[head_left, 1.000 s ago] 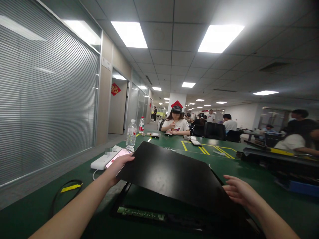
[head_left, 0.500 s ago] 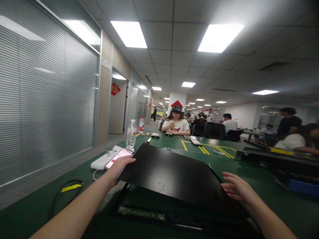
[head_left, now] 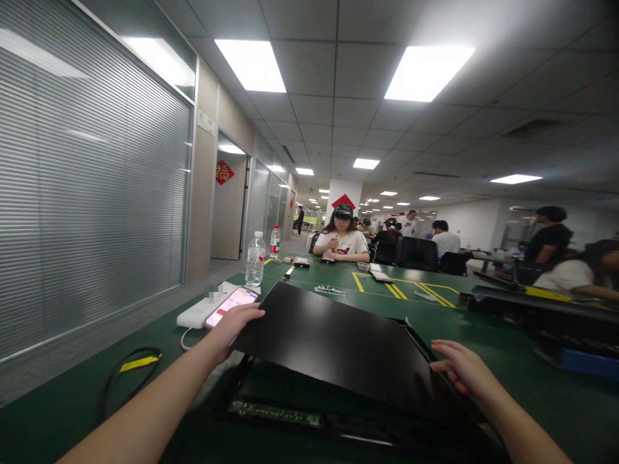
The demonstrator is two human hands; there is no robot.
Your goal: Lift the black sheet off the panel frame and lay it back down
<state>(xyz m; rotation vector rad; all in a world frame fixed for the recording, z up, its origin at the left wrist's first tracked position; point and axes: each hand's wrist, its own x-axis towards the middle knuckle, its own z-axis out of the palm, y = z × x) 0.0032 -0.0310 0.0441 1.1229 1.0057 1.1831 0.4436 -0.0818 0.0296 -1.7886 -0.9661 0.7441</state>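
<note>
The flat black panel (head_left: 329, 341) is located directly in front of the wearer, above a dark rectangular frame (head_left: 358, 426) on the green desk (head_left: 536, 399). The panel is tilted: its left side is raised clear of the frame, and its right side lies low, alongside the frame's right rail. A narrow green circuit board (head_left: 273, 412) is exposed along the near side of the frame, below the panel's near edge.

Left hand (head_left: 236, 328): closed on the left edge of the panel, thumb on the upper face. Right hand (head_left: 461, 364): partly open, fingers slightly bent, positioned at the right rail. Contact between its fingertips and the rail or panel cannot be determined.

A smartphone (head_left: 232, 306) with a lit screen is located just beyond the left hand, beside a white elongated unit (head_left: 198, 314). A clear water bottle (head_left: 255, 261) stands behind them; a red-capped bottle (head_left: 275, 241) stands farther back. A black cable (head_left: 107, 386) with a yellow tag (head_left: 140, 363) lies left of the left forearm. Small metallic pieces (head_left: 329, 291) lie beyond the panel's far edge. A person (head_left: 342, 243) sits at the far side of the desk.
</note>
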